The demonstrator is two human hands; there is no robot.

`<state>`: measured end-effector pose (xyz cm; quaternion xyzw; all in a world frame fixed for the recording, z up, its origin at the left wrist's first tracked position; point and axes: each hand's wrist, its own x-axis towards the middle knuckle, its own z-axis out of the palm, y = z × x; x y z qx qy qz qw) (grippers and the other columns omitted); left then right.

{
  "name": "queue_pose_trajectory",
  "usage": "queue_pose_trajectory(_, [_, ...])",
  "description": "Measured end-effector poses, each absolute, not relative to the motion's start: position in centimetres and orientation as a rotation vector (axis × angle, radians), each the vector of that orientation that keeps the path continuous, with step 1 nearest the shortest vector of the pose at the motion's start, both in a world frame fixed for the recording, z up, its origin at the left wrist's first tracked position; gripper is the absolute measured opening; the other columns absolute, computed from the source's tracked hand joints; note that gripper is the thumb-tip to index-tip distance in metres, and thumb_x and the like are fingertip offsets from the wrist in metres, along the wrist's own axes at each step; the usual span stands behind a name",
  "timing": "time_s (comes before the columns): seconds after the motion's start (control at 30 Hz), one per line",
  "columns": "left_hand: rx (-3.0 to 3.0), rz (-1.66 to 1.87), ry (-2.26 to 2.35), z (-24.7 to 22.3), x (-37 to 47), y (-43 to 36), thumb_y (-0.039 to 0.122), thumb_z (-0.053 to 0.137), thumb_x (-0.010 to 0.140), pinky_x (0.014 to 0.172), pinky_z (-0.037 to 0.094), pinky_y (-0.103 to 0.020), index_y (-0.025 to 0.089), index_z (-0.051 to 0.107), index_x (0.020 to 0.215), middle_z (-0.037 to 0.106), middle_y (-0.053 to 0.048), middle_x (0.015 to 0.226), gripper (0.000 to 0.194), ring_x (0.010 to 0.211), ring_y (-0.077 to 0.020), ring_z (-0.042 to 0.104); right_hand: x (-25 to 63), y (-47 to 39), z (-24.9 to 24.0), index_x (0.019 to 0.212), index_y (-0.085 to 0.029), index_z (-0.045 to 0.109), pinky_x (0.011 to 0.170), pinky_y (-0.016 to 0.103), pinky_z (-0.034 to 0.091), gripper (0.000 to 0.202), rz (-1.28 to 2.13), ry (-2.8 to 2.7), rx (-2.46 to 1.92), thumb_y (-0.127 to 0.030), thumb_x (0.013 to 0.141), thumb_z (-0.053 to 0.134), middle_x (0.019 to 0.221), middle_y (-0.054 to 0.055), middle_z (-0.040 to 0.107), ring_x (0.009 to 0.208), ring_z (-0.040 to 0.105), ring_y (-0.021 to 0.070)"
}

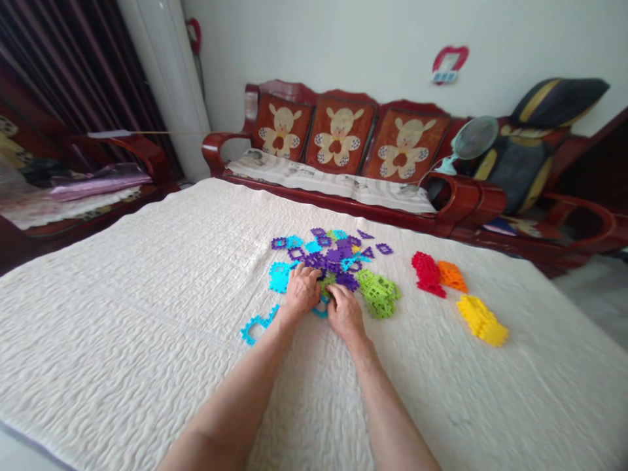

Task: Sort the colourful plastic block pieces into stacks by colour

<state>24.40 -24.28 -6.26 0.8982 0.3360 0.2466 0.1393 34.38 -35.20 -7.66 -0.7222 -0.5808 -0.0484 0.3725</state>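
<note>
Both hands are at the front of a mixed heap of purple pieces point(338, 254) with notched edges. My left hand point(303, 288) rests on the heap with its fingers bent over purple pieces; what lies under the fingertips is hidden. Close beside it, my right hand point(345, 311) has its curled fingers at a green piece point(326, 282) between the hands; its grip is too small to make out. Light-blue pieces point(279, 277) lie left of the left hand, and a light-blue frame piece point(256, 329) is nearer me. A green pile point(379, 294) sits right of the right hand.
Farther right on the quilted cover point(147, 294) are a red pile point(428, 273), orange pieces point(452, 276) and a yellow pile point(483, 320). Beyond the covered surface stands a wooden sofa point(314, 190) with bear cushions. A small fan point(473, 139) is at the back right.
</note>
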Motion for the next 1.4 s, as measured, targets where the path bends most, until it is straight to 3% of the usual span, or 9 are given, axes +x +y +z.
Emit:
queue_pose_trajectory(0.23, [2.591,0.696,1.164,-6.1,24.2,-23.8,0.019,0.046,0.083,0.094,0.040,-0.043,0.019,0.072,0.095,0.067,-0.012,0.098,0.029,0.113,-0.0295,0.050,33.9,-35.8,-6.9,0.109,-0.014,0.064,0.092,0.036,0.049,0.038,-0.039,-1.487,-1.933,-0.008,0.075,0.049,0.105,0.012,0.063,0.102,0.059,0.0227])
queue_pose_trajectory(0.37, [2.579,0.684,1.181,-5.8,24.2,-23.7,0.019,0.046,0.083,0.094,0.040,-0.041,0.019,0.073,0.094,0.067,-0.011,0.098,0.029,0.109,-0.0275,0.051,33.6,-35.8,-6.7,0.114,-0.013,0.062,0.092,0.035,0.049,0.037,-0.019,-1.474,-1.970,-0.012,0.078,0.052,0.109,0.012,0.061,0.103,0.059,0.0229])
queue_pose_trajectory(0.57, [2.508,0.645,1.302,-5.0,23.7,-23.4,0.017,0.042,0.084,0.097,0.039,-0.037,0.017,0.072,0.098,0.068,-0.011,0.100,0.033,0.110,-0.0255,0.053,33.6,-35.7,-6.9,0.105,-0.018,0.065,0.084,0.032,0.050,0.026,-0.061,-1.514,-1.992,-0.015,0.088,0.046,0.100,0.009,0.062,0.093,0.061,0.0202])
queue_pose_trajectory(0.9, [2.580,0.700,1.257,-5.5,23.7,-22.7,0.017,0.047,0.078,0.092,0.044,-0.037,0.017,0.072,0.082,0.068,-0.011,0.087,0.025,0.097,-0.0244,0.058,34.5,-35.0,-7.1,0.100,-0.018,0.064,0.085,0.031,0.051,0.026,-0.278,-1.338,-1.709,-0.022,0.094,0.039,0.095,0.010,0.066,0.092,0.063,0.0185])
queue_pose_trajectory(1.0, [2.557,0.775,1.183,-5.3,23.9,-22.9,0.013,0.047,0.077,0.093,0.045,-0.039,0.017,0.071,0.093,0.068,-0.011,0.096,0.029,0.102,-0.0246,0.057,35.0,-34.9,-6.6,0.100,-0.018,0.064,0.082,0.032,0.052,0.026,-0.317,-1.224,-1.630,-0.027,0.094,0.040,0.094,0.010,0.068,0.090,0.064,0.0192])
queue_pose_trajectory(1.17, [2.599,0.833,0.830,-5.1,25.1,-24.4,0.011,0.045,0.080,0.103,0.043,-0.039,0.016,0.065,0.113,0.063,-0.011,0.120,0.039,0.118,-0.0231,0.052,37.8,-35.9,-5.8,0.104,-0.014,0.065,0.066,0.030,0.051,0.036,-0.238,-0.875,-1.716,-0.039,0.090,0.042,0.085,0.011,0.072,0.067,0.065,0.0185])
queue_pose_trajectory(1.4, [2.669,0.553,0.628,-5.8,26.5,-27.6,0.018,0.047,0.083,0.109,0.036,-0.055,0.019,0.049,0.136,0.037,-0.014,0.150,0.052,0.140,-0.0318,0.030,42.7,-38.6,-5.1,0.109,-0.010,0.066,0.062,0.031,0.049,0.049,-0.157,-0.481,-1.836,-0.044,0.079,0.047,0.075,0.011,0.071,0.057,0.062,0.0197])
